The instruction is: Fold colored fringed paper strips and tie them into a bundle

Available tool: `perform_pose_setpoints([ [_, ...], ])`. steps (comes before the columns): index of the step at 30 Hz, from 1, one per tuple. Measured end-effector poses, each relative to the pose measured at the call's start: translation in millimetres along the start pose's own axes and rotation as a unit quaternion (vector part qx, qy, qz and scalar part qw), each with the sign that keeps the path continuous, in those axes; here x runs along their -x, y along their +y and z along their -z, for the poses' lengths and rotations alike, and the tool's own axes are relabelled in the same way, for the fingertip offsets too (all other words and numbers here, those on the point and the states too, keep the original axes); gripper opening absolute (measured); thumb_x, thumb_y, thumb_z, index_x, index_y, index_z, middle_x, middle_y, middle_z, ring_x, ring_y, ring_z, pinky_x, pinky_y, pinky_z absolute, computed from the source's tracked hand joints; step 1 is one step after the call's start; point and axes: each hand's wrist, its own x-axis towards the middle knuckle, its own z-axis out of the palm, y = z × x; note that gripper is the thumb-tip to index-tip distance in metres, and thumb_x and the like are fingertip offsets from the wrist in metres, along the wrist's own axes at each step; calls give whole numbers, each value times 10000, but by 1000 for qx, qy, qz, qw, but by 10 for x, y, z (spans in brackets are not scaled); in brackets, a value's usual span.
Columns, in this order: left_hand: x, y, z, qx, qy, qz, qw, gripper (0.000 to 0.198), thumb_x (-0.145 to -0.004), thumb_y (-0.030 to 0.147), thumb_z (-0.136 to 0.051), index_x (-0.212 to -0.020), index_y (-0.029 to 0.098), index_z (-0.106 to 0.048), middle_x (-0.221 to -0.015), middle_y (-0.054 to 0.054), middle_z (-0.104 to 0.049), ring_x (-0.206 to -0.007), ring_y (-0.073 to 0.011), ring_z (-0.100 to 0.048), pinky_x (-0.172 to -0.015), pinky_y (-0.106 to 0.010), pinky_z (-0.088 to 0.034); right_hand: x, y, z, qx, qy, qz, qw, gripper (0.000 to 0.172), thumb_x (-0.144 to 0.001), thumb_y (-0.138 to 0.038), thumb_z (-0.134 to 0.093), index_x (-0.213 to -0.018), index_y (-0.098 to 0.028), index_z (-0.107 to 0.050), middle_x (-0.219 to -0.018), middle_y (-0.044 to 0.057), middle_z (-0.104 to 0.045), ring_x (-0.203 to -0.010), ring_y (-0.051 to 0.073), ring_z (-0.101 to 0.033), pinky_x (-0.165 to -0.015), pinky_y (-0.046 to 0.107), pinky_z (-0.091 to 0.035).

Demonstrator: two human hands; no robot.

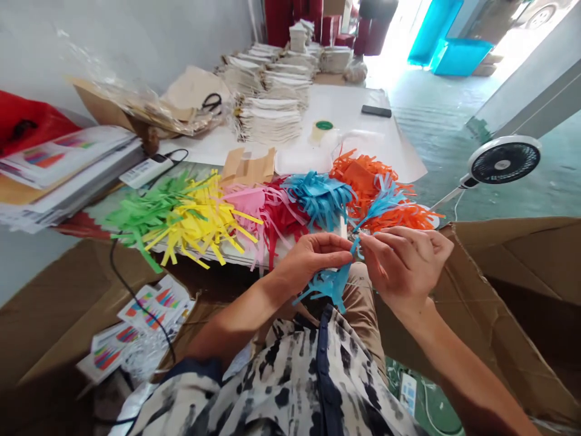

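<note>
Green floor [417, 127], pale wall [200, 30], strong daylight at the far right; white-covered tabletop [349, 104] reaching away in front of the person. Both hands work just off its near edge, above a leg in tan trousers [365, 303].

Left hand [313, 254]: thumb and fingers pinched on the narrow neck of a blue paper tassel [329, 286]. Right hand [403, 260]: thumb and index fingers closed at the same neck, tip to tip with the left; remaining fingers curled. Tassel runs between the two grips, one fringe hanging below the left fingers, the other fanned out above, toward the orange strips. Exact contact of the right fingertips too small to make out.

Just beyond the fingers, a row of fringed paper, bundles overlapping. Right to left: orange fringe [361, 169], blue fringe [318, 194], red fringe [276, 218], pink fringe [247, 200], yellow fringe [206, 218], green fringe [149, 209].

Farther back: brown card piece [247, 168], tape roll [323, 125], dark flat object [376, 111], stacked white bundles [270, 118], black-handled scissors [211, 103].

Outermost: white fan [503, 162] right; open cardboard box [521, 260] below it; printed cards [149, 309] lower left.
</note>
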Motion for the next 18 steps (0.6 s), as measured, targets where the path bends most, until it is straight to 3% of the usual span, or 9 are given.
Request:
perform_pose_setpoints([
  [3,-51,10,15,4,-15,27,1000,318,-721,414,-939,-916,200,-809,-837,-21,-745,-716,-116,-671,-690,-251,-528,-81,-43,-4,-87,7,-50,995,102,-986,-295,-690,-944,-311,-782,-887,-9,-813,-955,217,-731,-983,445,-382],
  [5,-105,29,38,-24,-10,5,1000,300,-721,429,-937,-854,196,-802,-813,-11,-733,-711,-110,-657,-702,-255,-518,-147,-58,-38,-188,1,-103,977,109,-972,-303,-702,-897,-274,-776,-883,7,-807,-921,212,-727,-942,421,-445],
  [8,-206,91,74,-95,8,-79,992,275,-757,453,-912,-793,210,-789,-812,-1,-722,-747,-114,-646,-757,-272,-517,-249,-54,-119,-347,-38,-214,913,128,-921,-329,-736,-829,-245,-766,-809,6,-774,-769,184,-682,-763,351,-495],
  [11,-293,161,101,-131,14,-147,980,258,-772,459,-900,-766,231,-779,-961,-18,-754,-924,-158,-681,-876,-306,-533,-322,-37,-200,-437,-58,-291,849,160,-879,-371,-766,-786,-241,-765,-750,-7,-741,-690,160,-630,-677,314,-470],
  [14,-334,202,120,-131,19,-151,980,255,-786,462,-896,-792,233,-782,-931,-16,-754,-870,-146,-679,-835,-306,-528,-372,-14,-233,-455,-51,-302,836,175,-866,-399,-786,-792,-241,-773,-764,-8,-740,-699,154,-623,-667,304,-454],
  [18,-308,196,138,-129,41,-169,976,293,-779,471,-903,-793,209,-770,-834,-7,-727,-749,-114,-632,-739,-280,-499,-429,6,-209,-461,-114,-258,841,240,-921,-463,-721,-862,-237,-779,-818,5,-754,-754,171,-658,-700,312,-478],
])
